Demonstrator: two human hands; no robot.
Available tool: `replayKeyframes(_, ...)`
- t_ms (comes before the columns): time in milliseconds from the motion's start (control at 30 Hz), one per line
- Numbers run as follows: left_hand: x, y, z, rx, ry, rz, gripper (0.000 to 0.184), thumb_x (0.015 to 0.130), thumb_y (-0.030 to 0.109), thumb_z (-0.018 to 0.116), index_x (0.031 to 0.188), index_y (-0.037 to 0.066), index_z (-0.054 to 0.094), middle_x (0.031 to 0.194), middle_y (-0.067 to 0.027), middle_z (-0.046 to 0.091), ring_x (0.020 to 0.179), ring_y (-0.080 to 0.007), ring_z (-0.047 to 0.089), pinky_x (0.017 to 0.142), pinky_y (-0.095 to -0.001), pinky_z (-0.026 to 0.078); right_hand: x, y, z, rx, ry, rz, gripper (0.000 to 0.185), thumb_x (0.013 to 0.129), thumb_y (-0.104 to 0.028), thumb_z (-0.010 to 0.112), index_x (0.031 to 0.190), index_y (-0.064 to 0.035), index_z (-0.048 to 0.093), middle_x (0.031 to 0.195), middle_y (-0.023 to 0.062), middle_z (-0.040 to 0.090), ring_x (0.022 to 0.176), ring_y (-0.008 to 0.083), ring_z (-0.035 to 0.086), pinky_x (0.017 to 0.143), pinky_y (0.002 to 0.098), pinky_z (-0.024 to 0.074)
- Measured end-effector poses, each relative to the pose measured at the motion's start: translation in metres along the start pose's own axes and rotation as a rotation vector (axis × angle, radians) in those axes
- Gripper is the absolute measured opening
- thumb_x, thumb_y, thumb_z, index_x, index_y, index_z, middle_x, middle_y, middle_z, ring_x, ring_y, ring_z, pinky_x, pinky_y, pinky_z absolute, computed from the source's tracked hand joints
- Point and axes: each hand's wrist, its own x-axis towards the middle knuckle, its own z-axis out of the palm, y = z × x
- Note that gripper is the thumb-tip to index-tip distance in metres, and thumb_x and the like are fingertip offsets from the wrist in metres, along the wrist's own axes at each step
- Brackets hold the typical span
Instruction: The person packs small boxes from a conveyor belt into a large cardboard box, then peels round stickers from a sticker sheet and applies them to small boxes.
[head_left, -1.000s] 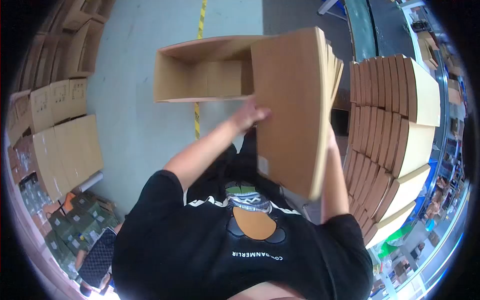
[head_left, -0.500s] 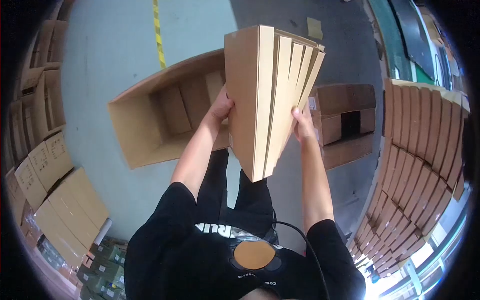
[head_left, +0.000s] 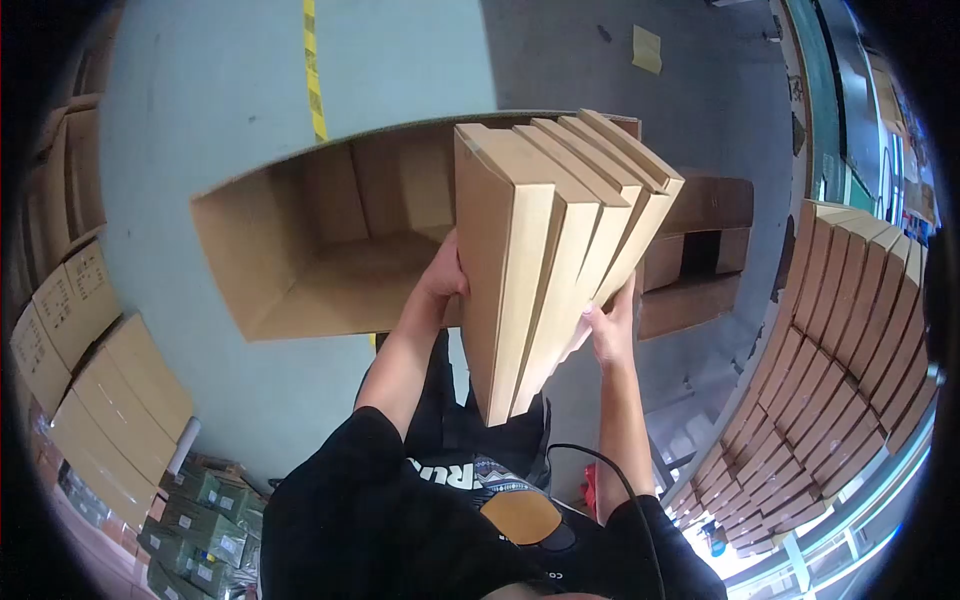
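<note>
Several flat cardboard boxes (head_left: 540, 230) stand on edge side by side between my hands, fanned apart at the top. My left hand (head_left: 447, 270) presses on the left face of the bundle, its fingers partly hidden. On the right side, my right hand (head_left: 610, 325) grips the bundle with the thumb on the near edges. Behind and below the bundle lies a large open carton (head_left: 270, 240) on the floor, its inside visible on the left; the bundle overlaps its right part.
A smaller carton (head_left: 700, 205) stands on the floor at the right. Stacked flat boxes (head_left: 840, 340) rise along the right side. More cartons (head_left: 120, 410) and green packages (head_left: 200, 520) are at the left. Yellow tape (head_left: 314, 80) marks the floor. A black cable hangs by my right arm.
The bundle has turned from showing its broad face to showing its edges, then moved lower, its tops now in view. The large carton now appears nearer and wider behind it.
</note>
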Motion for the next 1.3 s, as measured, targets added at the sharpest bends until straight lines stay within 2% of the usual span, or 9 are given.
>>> replayKeyframes(333, -0.009, -0.018, -0.001, -0.287, 0.060, -0.198, 0.133, 0.033, 0.060, 0.093, 0.141, 0.002, 0.040, 0.135, -0.0035, 0.052, 0.122, -0.0170, 0.050, 0.104, -0.0337, 0.040, -0.017, -0.004, 0.020, -0.222, 0.101, -0.024, 0.098, 0.068, -0.047, 0.082, 0.136, 0.0033, 0.032, 0.117, 0.0195, 0.060, 0.108, 0.0267, 0.059, 0.095, 0.0391, 0.0463)
replayKeyframes(567, -0.012, -0.026, 0.000, -0.296, -0.052, -0.035, 0.122, 0.041, 0.054, 0.094, 0.139, 0.002, 0.042, 0.131, -0.0040, 0.055, 0.122, -0.0160, 0.051, 0.103, -0.0331, 0.041, -0.034, 0.010, 0.010, -0.339, 0.143, -0.030, 0.094, 0.070, -0.046, 0.081, 0.135, 0.0031, 0.033, 0.113, 0.0222, 0.063, 0.106, 0.0292, 0.063, 0.091, 0.0400, 0.0489)
replayKeyframes(633, -0.010, -0.040, -0.006, -0.142, -0.012, -0.119, 0.119, 0.044, 0.054, 0.093, 0.139, 0.002, 0.043, 0.131, -0.0042, 0.055, 0.122, -0.0159, 0.051, 0.103, -0.0331, 0.041, -0.033, -0.002, 0.012, -0.321, 0.120, 0.124, 0.076, 0.078, -0.026, 0.071, 0.137, 0.0034, 0.032, 0.122, 0.0172, 0.057, 0.112, 0.0242, 0.055, 0.097, 0.0360, 0.0433)
replayKeyframes(733, 0.001, -0.032, -0.001, -0.350, -0.130, 0.072, 0.089, 0.070, 0.038, 0.085, 0.140, 0.003, 0.043, 0.131, -0.0050, 0.056, 0.119, -0.0162, 0.052, 0.101, -0.0332, 0.043, -0.032, -0.009, 0.014, -0.376, 0.160, 0.104, 0.070, 0.079, -0.025, 0.071, 0.134, 0.0027, 0.036, 0.114, 0.0169, 0.061, 0.105, 0.0232, 0.059, 0.093, 0.0350, 0.0461)
replayKeyframes(833, -0.008, 0.018, 0.031, -0.435, 0.003, -0.229, 0.062, 0.086, 0.022, 0.071, 0.139, 0.004, 0.045, 0.130, -0.0056, 0.057, 0.115, -0.0160, 0.056, 0.095, -0.0332, 0.048, -0.041, -0.022, 0.015, -0.491, 0.154, 0.192, 0.068, 0.078, -0.028, 0.073, 0.130, 0.0026, 0.041, 0.105, 0.0174, 0.065, 0.098, 0.0230, 0.063, 0.088, 0.0344, 0.0487)
replayKeyframes(933, -0.004, 0.020, 0.032, -0.432, -0.023, -0.259, 0.062, 0.086, 0.022, 0.071, 0.139, 0.004, 0.045, 0.130, -0.0058, 0.057, 0.114, -0.0156, 0.056, 0.094, -0.0329, 0.049, -0.047, -0.023, 0.011, -0.590, 0.231, 0.184, 0.046, 0.094, -0.037, 0.055, 0.113, 0.0044, 0.051, 0.082, 0.0170, 0.066, 0.076, 0.0267, 0.065, 0.072, 0.0386, 0.0506)
replayKeyframes(1067, 0.001, 0.019, 0.034, -0.433, -0.081, -0.265, 0.062, 0.086, 0.021, 0.071, 0.139, 0.004, 0.045, 0.128, -0.0063, 0.058, 0.113, -0.0150, 0.057, 0.093, -0.0325, 0.050, -0.041, -0.008, -0.003, -0.735, 0.218, 0.197, 0.060, 0.100, -0.050, 0.031, 0.095, 0.0037, 0.057, 0.066, 0.0186, 0.056, 0.066, 0.0308, 0.061, 0.063, 0.0422, 0.0457)
replayKeyframes(1167, 0.016, 0.027, 0.036, -0.408, -0.061, -0.304, 0.066, 0.084, 0.027, 0.073, 0.139, 0.005, 0.045, 0.127, -0.0063, 0.060, 0.111, -0.0163, 0.058, 0.090, -0.0321, 0.052, -0.020, -0.018, -0.007, -0.659, 0.154, 0.330, 0.058, 0.098, -0.049, 0.039, 0.110, 0.0055, 0.056, 0.085, 0.0278, 0.065, 0.086, 0.0452, 0.064, 0.076, 0.0482, 0.0482)
replayKeyframes(1300, 0.035, 0.049, 0.035, -0.484, 0.049, -0.510, 0.071, 0.081, 0.033, 0.075, 0.139, 0.006, 0.046, 0.126, -0.0060, 0.060, 0.110, -0.0172, 0.060, 0.090, -0.0326, 0.052, -0.012, -0.014, -0.002, -0.643, 0.200, 0.300, 0.063, 0.098, -0.053, 0.035, 0.113, 0.0044, 0.056, 0.085, 0.0277, 0.065, 0.088, 0.0443, 0.064, 0.079, 0.0472, 0.0478)
